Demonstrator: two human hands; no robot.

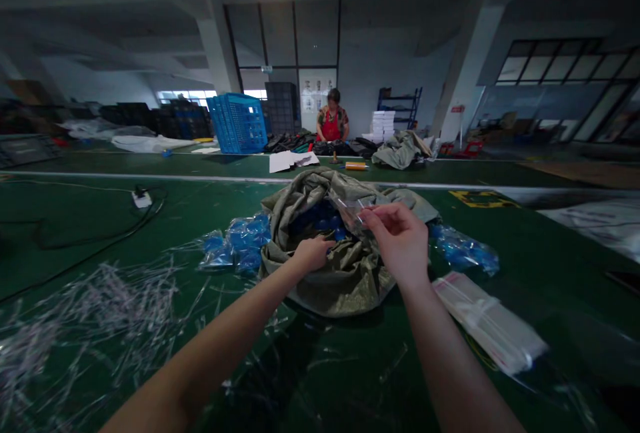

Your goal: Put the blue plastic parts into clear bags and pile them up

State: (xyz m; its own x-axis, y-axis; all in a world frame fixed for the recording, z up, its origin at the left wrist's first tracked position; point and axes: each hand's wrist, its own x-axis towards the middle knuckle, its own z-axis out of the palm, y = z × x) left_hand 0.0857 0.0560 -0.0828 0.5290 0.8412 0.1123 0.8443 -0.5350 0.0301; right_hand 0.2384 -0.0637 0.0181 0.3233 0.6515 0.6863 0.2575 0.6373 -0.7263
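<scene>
A grey-green cloth sack lies with its mouth rolled open on the green table, and small blue pieces show inside. My left hand reaches into the sack's mouth above them; its fingertips are partly hidden, so I cannot tell if they grip anything. Over the sack's right side, my right hand pinches a clear plastic bag between thumb and fingers. Clear bags filled with blue pieces lie in a left pile and a right pile, on either side of the sack.
Thin clear plastic strips litter the table at left. A bundle of flat clear bags lies at right. Behind are a power socket with a cable, a blue crate, an orange roll and a person in a red apron.
</scene>
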